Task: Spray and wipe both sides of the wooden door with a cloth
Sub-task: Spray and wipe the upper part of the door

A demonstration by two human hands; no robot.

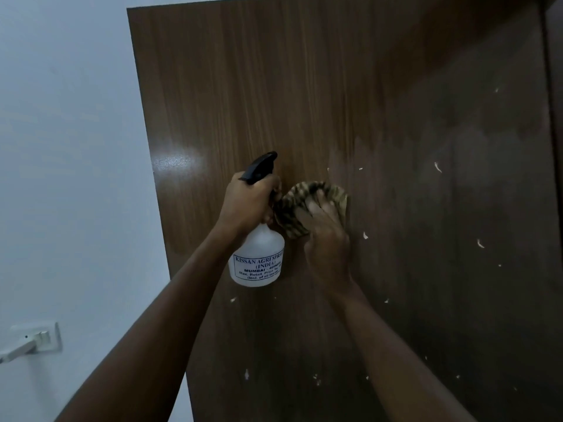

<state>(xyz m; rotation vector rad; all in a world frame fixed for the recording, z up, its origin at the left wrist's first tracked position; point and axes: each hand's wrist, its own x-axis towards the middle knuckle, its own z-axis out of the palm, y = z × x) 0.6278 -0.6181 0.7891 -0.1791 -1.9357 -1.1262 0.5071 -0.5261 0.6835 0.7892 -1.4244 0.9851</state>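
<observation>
The wooden door (304, 86) is dark brown and fills most of the view, with small pale flecks scattered over its lower right part. My left hand (246, 205) grips the neck of a translucent white spray bottle (259, 260) with a black trigger head, held close to the door's face. Just to the right, my right hand (327, 236) presses a striped brown cloth (300, 208) flat against the door; the hand is blurred. The cloth bunches out above and left of my fingers, touching the bottle's neck.
A pale wall (67, 147) lies left of the door's edge. Low on that wall sits a white socket plate with a white fitting (33, 342) sticking out. A darker door frame (556, 117) runs down the far right.
</observation>
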